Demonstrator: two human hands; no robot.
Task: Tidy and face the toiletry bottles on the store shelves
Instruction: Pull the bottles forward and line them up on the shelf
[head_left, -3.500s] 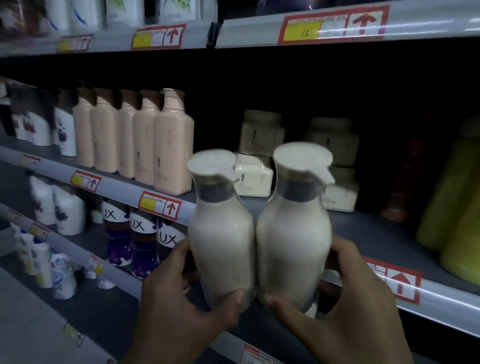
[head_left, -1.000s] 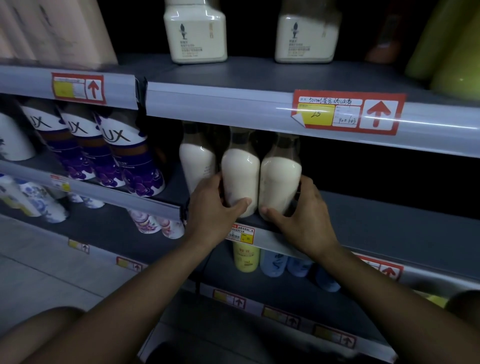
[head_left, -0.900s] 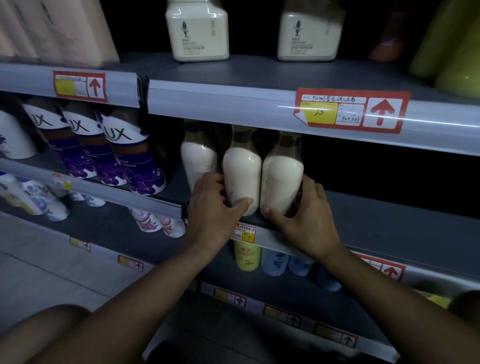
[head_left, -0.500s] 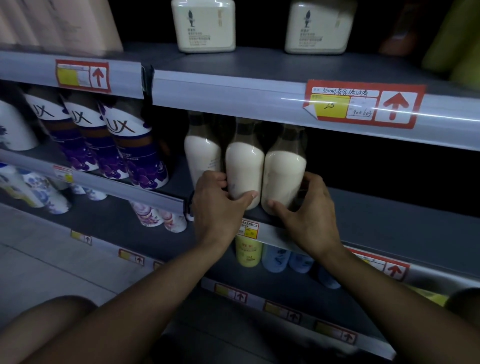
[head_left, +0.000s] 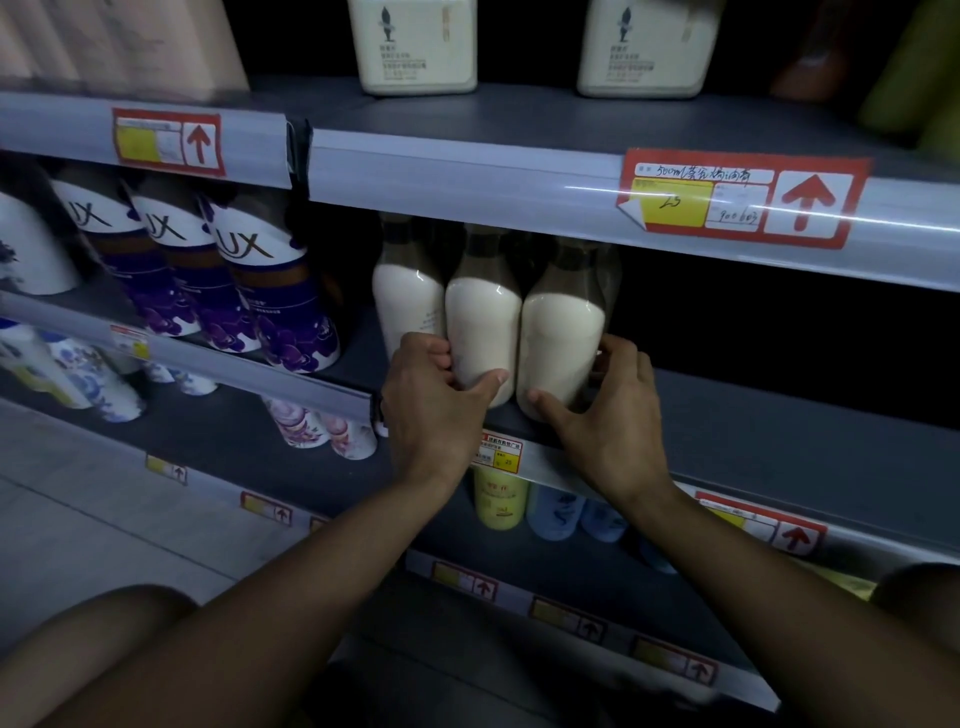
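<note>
Your left hand (head_left: 434, 400) is curling around the lower part of the middle cream bottle (head_left: 483, 332), thumb pressing across its front near the base and the fingers wrapping behind its left flank, so the hand is grasping that bottle. Your right hand (head_left: 605, 415) is doing the mirror of it on the right cream bottle (head_left: 561, 348): thumb lying low on the front, fingers hooking round the right side and back, closed on it in a loose grip. The two bottles are standing upright and touching each other between your hands, their bases sitting near the front edge of the grey shelf (head_left: 779, 436). A third cream bottle (head_left: 405, 301) is standing just beyond your left knuckles, touching the middle one; whether your fingers are also touching it you cannot tell from here. Their dark collars are disappearing under the shelf rail (head_left: 467, 171) above your hands. Further out past your left hand, three purple LUX bottles (head_left: 270, 301) are leaning in a row. Directly under your wrists, a small yellow price tag (head_left: 501, 452) is sitting on the shelf lip, and below that a yellow bottle (head_left: 498, 504) and pale blue bottles (head_left: 556, 514) are standing on the next shelf down. Up and to the right of your right hand, a red price label (head_left: 737, 197) is showing an upward arrow
</note>
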